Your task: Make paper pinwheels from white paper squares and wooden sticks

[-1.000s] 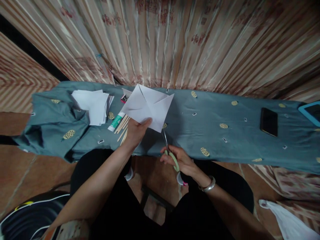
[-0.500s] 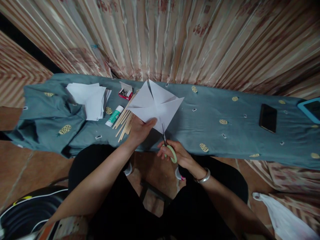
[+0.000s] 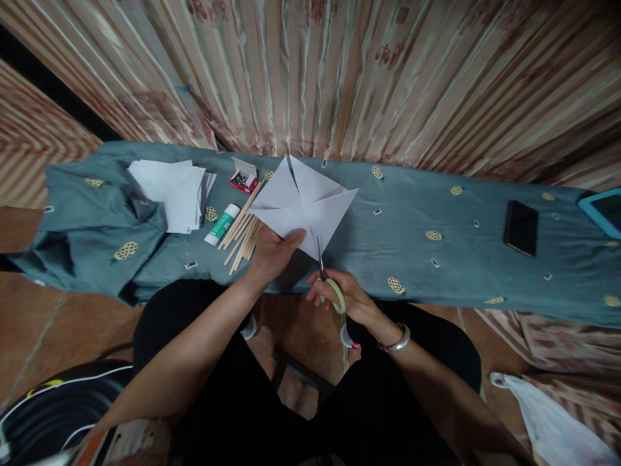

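A person seated at a low table (image 3: pixel 436 220) draped in blue-grey cloth held a white paper square (image 3: pixel 303 206) above its near edge. The left hand (image 3: pixel 272 251) pinched the paper's lower corner, grip pressed shut on it. The right hand (image 3: pixel 342 296) was closed around green-handled scissors (image 3: pixel 328 285), blades touching the paper's lower edge. Wooden sticks (image 3: pixel 242 234), a glue stick (image 3: pixel 222 224), a small red box (image 3: pixel 243 180) and stacked paper sheets (image 3: pixel 172 191) lay to the left; a phone (image 3: pixel 521 228) lay well apart on the right.

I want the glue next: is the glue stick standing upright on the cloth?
No. The glue stick lies flat on the blue cloth, beside the wooden sticks.
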`<state>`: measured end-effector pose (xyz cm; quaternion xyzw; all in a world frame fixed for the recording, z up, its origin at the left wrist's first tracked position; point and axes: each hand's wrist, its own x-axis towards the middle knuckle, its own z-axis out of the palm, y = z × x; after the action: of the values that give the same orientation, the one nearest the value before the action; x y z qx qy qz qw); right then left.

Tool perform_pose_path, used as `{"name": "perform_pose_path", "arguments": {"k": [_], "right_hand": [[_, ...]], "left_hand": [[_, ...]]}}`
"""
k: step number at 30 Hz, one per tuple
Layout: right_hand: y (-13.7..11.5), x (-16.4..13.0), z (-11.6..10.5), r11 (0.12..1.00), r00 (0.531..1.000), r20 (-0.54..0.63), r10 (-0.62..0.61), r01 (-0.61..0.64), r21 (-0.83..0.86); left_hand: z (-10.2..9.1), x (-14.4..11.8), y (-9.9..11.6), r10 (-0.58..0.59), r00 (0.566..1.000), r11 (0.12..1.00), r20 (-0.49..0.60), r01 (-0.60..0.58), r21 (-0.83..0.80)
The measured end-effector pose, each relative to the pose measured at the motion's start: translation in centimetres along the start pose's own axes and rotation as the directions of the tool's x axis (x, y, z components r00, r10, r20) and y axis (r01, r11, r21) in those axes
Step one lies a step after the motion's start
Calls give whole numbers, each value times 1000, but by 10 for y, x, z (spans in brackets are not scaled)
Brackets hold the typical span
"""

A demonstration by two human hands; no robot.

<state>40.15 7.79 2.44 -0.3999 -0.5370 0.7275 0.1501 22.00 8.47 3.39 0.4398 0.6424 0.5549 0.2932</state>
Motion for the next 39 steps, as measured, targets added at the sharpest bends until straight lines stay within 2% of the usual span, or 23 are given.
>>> {"name": "perform_pose_path", "arguments": {"k": [8,19,25,39], "right_hand": [[0,0,1,1000,1000,2,-10,10,3],[2,1,0,998,998,-26,-49,48,-46],[0,0,3,1000,999,-46,-18,18,-16],[-2,0,4,1000,998,-65,-5,5,-2]], "left_hand": [[1,1,0,17,1000,1000,-26,-17,-1],[0,0,4,-56,998,998,21,57,-41],[0,3,2,-15,1000,999,11,15,-30],[1,3,0,-52,999,996,-14,51,-67]]}}
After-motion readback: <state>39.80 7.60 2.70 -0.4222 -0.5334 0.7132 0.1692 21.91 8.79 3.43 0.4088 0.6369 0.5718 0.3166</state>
